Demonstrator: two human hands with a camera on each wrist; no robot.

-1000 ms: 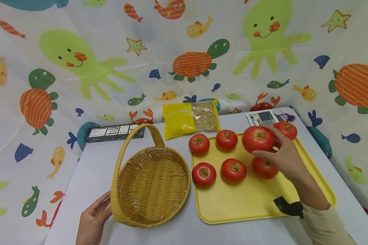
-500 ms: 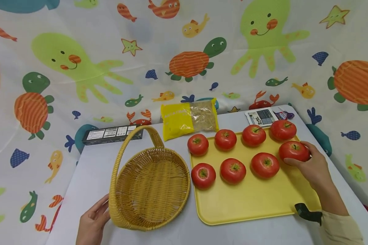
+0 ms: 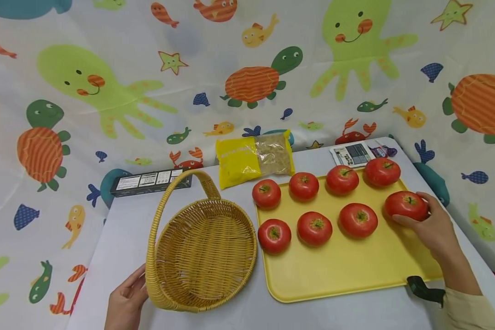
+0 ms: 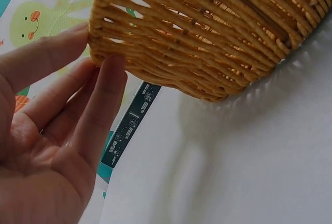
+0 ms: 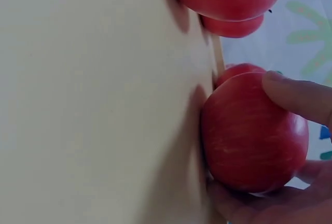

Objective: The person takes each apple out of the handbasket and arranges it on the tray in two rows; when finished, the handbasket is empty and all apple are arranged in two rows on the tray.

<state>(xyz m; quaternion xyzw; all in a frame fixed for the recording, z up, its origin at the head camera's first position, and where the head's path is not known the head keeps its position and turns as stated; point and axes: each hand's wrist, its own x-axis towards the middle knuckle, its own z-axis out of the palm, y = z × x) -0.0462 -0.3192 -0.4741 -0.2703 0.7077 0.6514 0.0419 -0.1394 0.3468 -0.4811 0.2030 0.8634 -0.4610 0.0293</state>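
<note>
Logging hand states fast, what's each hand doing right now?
Left hand: open, straight fingers touching the basket.
Right hand: fingers curled round a tomato.

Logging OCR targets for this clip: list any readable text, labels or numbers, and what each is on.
None can be quoted.
Black box: white label panels, print too small; in the left wrist view only tiny icons show.
Yellow bag: faint lettering, blurred.
White packet behind the yellow tray: printed panel, unreadable.
Small purple item beside it: markings too small.
</note>
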